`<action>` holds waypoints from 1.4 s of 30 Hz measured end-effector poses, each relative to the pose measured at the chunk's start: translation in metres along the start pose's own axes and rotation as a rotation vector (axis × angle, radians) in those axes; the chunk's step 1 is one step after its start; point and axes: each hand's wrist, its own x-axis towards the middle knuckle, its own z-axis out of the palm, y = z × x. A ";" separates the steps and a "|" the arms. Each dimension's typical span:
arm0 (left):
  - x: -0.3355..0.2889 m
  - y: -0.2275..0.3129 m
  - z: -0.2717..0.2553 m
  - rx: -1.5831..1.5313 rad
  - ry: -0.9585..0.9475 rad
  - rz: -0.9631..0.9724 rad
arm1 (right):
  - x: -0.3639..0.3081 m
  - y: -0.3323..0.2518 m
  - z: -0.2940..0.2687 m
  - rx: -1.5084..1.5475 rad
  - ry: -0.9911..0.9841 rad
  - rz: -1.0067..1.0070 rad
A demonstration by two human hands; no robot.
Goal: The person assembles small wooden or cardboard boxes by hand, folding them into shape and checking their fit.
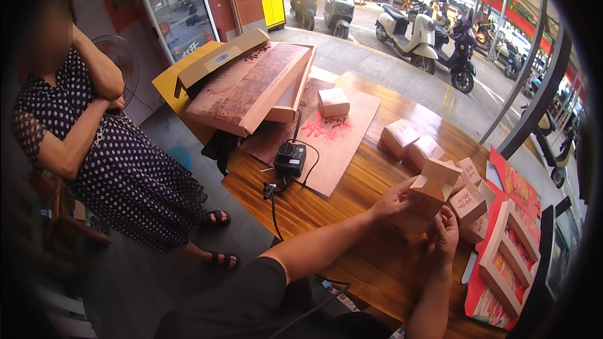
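Observation:
A small pinkish-brown cardboard box [433, 189] is held up above the wooden table, its pale top flap standing raised. My left hand [396, 204] is closed around its left side. At the lower right of the box, my right hand [445, 231] has its fingers bent in against it; the fingertips are partly hidden. Just beyond and to the right sit several similar closed boxes [467, 204], some with red print. Two more small boxes, a left one [398, 138] and a right one [424, 152], rest farther back.
A flat cardboard sheet [342, 150] carries another small box [333, 102]. Large cartons [245, 91] are stacked at the far left of the table [370, 270]. A black device [290, 159] trails cables. A red tray [502, 263] lies right. A person [94, 125] stands left.

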 end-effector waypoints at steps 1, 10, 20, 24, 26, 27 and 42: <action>0.001 -0.001 0.000 0.029 0.022 0.020 | 0.001 0.000 0.002 -0.018 0.013 -0.016; 0.000 -0.006 -0.002 0.133 0.239 -0.030 | 0.002 0.003 -0.002 -0.271 0.032 -0.152; -0.007 -0.006 0.000 0.240 0.108 -0.087 | -0.004 0.003 0.017 -0.450 0.059 -0.515; -0.004 -0.007 0.005 0.422 0.038 0.159 | -0.004 0.008 0.018 -0.587 0.027 -0.431; -0.006 -0.008 0.004 0.374 0.017 0.134 | -0.005 0.007 0.018 -0.595 0.002 -0.410; -0.006 -0.008 0.004 0.404 0.038 0.148 | -0.004 0.009 0.015 -0.569 -0.023 -0.392; -0.007 -0.007 0.000 0.756 0.238 0.183 | -0.014 -0.006 0.025 -0.351 -0.193 -0.300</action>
